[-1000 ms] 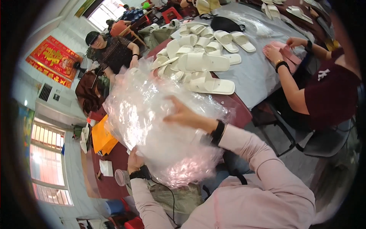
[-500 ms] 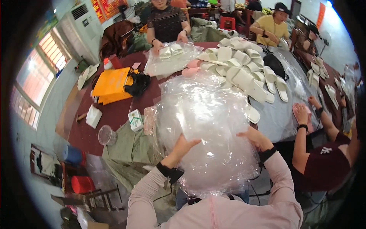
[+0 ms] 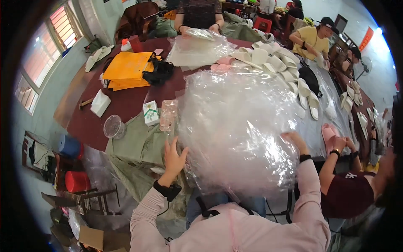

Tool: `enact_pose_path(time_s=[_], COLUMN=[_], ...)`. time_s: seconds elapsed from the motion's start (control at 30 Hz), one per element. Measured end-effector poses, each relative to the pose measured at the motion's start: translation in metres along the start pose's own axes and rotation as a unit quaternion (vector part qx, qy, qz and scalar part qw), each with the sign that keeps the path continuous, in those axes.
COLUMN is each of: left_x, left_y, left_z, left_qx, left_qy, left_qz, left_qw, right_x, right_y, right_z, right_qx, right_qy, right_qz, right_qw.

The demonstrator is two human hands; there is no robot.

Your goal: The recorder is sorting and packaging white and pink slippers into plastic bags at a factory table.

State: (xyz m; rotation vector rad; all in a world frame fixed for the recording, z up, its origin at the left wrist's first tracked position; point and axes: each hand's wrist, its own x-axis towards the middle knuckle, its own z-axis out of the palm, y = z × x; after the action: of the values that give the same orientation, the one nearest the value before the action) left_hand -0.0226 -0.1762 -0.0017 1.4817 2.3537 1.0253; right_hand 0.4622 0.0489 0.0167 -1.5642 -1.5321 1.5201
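A large, shiny stack of clear plastic bags [image 3: 239,130] lies in front of me at the table's near edge, its borders uneven and crinkled. At its lower left edge, my left hand [image 3: 174,161] is open, with fingers spread and pointing up. On the opposite side my right hand [image 3: 297,142] is closed at the stack's right edge, its fingertips on the plastic. Just beyond the stack is a heap of white slippers [image 3: 275,63], with a pink slipper [image 3: 222,63] at its left.
Left on the dark red table [image 3: 90,128] are orange bags [image 3: 128,71], a white-green box [image 3: 151,113], a pink phone-like case [image 3: 168,113] and a clear tub [image 3: 114,127]. A co-worker across handles plastic [image 3: 197,50]; another at right handles pink slippers [image 3: 329,136].
The plastic stack now looks broader and flatter. My left hand has moved off it, down and to the left; my right hand has shifted slightly right and up. The whole view has tilted.
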Motion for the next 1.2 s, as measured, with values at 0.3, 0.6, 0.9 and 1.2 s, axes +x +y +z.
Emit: enact_pose_path(time_s=[0.3,0.6,0.9,1.2], left_x=[0.042,0.109,0.132,0.01], left_y=[-0.005,0.004,0.01,0.141], left_z=[0.0,0.014,0.028,0.035], left_qx=[-0.362,-0.358,0.008,0.221], left_qy=[-0.099,-0.119,0.064,-0.207], left_qz=[-0.09,-0.06,0.087,0.264], left_qw=[0.923,0.924,0.994,0.916], right_x=[0.016,0.058,0.106,0.117], right_y=[-0.079,-0.148,-0.133,-0.116], right_z=[0.059,0.125,0.124,0.134], right_qx=[-0.026,-0.122,-0.224,-0.184], right_qy=[-0.051,-0.077,0.061,0.111], right_qz=[-0.062,-0.057,-0.142,-0.217], right_qw=[0.996,0.988,0.962,0.952])
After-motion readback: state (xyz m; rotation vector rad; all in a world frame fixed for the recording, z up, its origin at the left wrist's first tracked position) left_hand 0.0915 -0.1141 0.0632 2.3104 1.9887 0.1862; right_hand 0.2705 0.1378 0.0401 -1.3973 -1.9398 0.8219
